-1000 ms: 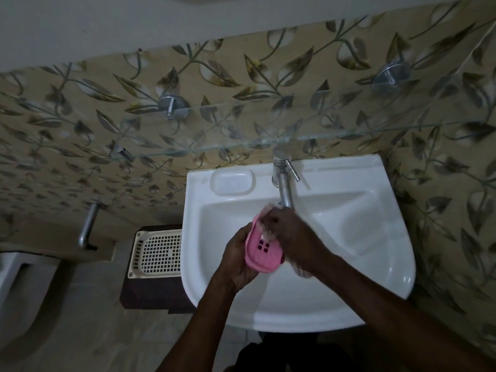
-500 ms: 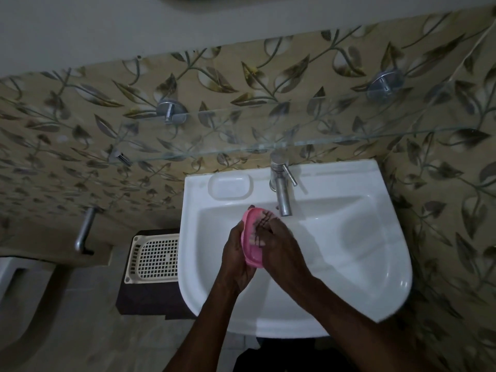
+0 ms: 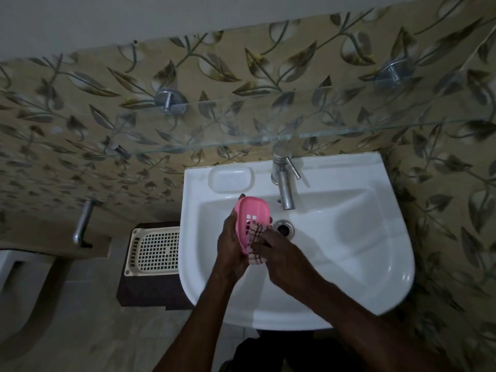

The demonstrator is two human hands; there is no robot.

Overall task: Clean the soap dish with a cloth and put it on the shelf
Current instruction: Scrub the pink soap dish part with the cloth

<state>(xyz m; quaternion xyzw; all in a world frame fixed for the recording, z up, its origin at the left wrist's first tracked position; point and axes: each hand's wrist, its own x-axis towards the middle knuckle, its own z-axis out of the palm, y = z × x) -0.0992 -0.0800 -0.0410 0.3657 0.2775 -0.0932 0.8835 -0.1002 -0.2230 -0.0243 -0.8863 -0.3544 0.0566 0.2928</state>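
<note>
A pink plastic soap dish (image 3: 253,213) with small drain slots is held tilted over the white sink basin (image 3: 349,237). My left hand (image 3: 230,248) grips it from the left and behind. My right hand (image 3: 279,253) presses a checked pink-and-dark cloth (image 3: 255,237) against the dish's lower inside. The glass shelf (image 3: 322,134) runs along the leaf-patterned wall above the sink, held by round metal brackets (image 3: 169,100).
A steel tap (image 3: 284,183) stands at the back of the sink, with the drain (image 3: 284,228) just right of my hands. A moulded soap recess (image 3: 230,179) sits left of the tap. A cream perforated tray (image 3: 154,251) lies on a dark stand to the left.
The dish has turned so its open inside faces up. My right hand with the cloth has slid from the dish's upper part down to its lower end.
</note>
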